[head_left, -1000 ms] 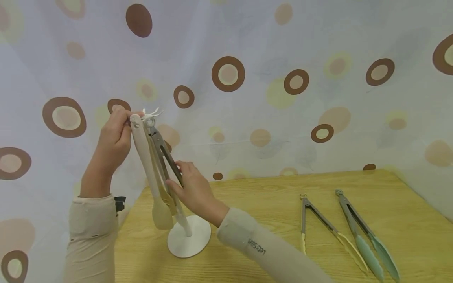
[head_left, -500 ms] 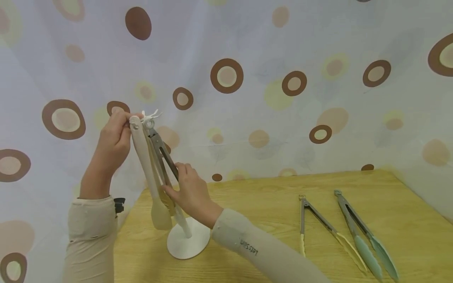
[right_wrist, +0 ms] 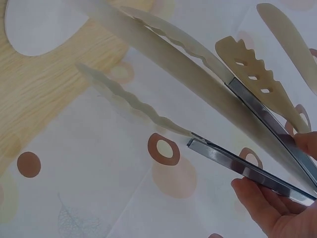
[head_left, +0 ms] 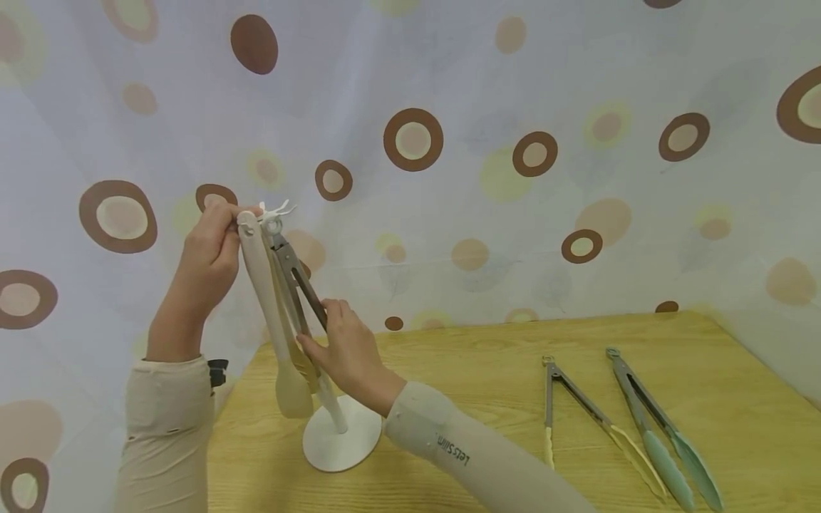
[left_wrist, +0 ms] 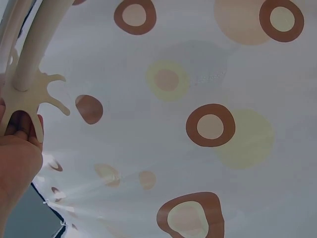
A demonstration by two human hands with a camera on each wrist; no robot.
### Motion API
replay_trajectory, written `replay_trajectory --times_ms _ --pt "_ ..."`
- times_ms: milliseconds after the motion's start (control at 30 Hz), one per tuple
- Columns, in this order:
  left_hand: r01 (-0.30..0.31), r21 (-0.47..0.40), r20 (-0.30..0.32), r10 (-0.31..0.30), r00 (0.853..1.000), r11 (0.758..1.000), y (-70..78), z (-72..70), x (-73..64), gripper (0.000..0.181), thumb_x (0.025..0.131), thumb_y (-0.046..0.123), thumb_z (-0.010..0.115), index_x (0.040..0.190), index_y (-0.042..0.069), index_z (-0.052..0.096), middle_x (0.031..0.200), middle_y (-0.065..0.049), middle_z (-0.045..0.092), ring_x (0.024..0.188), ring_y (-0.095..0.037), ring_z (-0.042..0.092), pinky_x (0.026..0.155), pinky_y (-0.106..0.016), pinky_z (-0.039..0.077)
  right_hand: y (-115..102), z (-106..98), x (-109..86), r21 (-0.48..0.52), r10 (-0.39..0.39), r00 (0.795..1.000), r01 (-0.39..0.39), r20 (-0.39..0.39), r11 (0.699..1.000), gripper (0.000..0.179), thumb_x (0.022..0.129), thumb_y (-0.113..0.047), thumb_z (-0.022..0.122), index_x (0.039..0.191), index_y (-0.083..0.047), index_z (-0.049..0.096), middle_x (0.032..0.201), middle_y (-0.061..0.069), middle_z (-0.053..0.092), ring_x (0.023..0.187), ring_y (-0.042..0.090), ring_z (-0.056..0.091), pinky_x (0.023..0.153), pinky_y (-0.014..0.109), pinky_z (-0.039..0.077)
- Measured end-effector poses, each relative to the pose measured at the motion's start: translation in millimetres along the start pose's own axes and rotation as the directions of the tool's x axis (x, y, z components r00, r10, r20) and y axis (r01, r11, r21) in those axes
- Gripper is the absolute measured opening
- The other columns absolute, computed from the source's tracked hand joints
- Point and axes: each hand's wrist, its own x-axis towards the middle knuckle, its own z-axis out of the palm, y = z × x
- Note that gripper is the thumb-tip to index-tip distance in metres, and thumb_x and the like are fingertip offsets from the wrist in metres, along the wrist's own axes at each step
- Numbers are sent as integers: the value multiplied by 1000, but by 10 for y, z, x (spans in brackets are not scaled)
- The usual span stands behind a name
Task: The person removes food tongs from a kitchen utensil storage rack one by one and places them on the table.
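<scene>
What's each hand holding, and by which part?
Right hand: the tongs, by the metal arms. Left hand: the white utensil stand, by its hooked top.

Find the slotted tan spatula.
In the head view, left of centre, the slotted tan spatula shows between the pale spatula and the tongs the right hand holds.

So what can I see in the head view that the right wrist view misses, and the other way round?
Only the head view: the left hand, the white hooks, and the yellow-tipped tongs and green-tipped tongs lying on the table.

Only the right wrist view: both scalloped tips of the held tongs in full.

Both: the right hand holding those tongs, plus the white stand, the slotted utensil and the table.
</scene>
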Motion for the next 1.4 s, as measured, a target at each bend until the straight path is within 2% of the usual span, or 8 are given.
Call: replay_trajectory --times_ms 133,333,433,700,933,1167,1400 --pt "8 -2 -2 -8 1000 1000 10 -3 -6 21 96 -6 37 105 -12 56 85 -14 44 83 -5 35 74 -23 29 4 -7 0 15 1 1000 -1 -2 1000 50 87 -30 71 121 2 53 104 10 59 83 16 60 69 22 50" --pt "-8 -3 3 8 1000 1000 11 4 2 22 97 -5 36 105 -12 56 92 -20 49 85 -7 36 75 -23 30 -1 -37 0 52 14 1000 -13 -3 999 49 87 -27 72 121 2 53 106 11 59 87 18 61 73 24 51" --pt "-6 -4 0 6 1000 1000 13 3 6 22 97 -5 36 106 -12 56 89 -19 47 83 -7 36 74 -23 30 3 -45 4 61 12 1000 -12 -3 998 48 87 -27 72 120 2 53 106 11 59 87 18 60 74 23 51" --pt "2 -5 4 -2 1000 1000 31 -3 8 22 96 -6 36 106 -13 55 84 -14 43 82 -6 34 74 -24 28 6 -73 12 67 3 1000 -1 -17 998 48 87 -26 71 120 3 53 107 11 59 88 17 60 74 23 51" --pt "-9 -3 -1 9 1000 1000 21 -8 11 19 95 -8 36 101 -13 53 86 -16 43 83 -5 35 75 -22 29 -11 -124 25 70 -14 999 17 -40 997 47 87 -26 71 120 4 54 107 11 60 86 16 59 74 21 50" --pt "-12 -1 4 12 1000 1000 26 -17 12 19 95 -8 36 102 -12 53 85 -13 42 83 -6 35 75 -22 28 -12 -154 34 75 -26 998 31 -58 997 47 87 -25 72 119 4 54 106 12 60 84 17 58 71 22 49" --pt "-16 4 7 16 1000 1000 10 -10 11 16 93 -9 36 97 -11 51 89 -20 45 84 -7 36 76 -22 28 13 -174 26 82 -21 998 26 -67 996 48 87 -26 71 120 5 54 109 13 60 87 19 59 72 24 50"
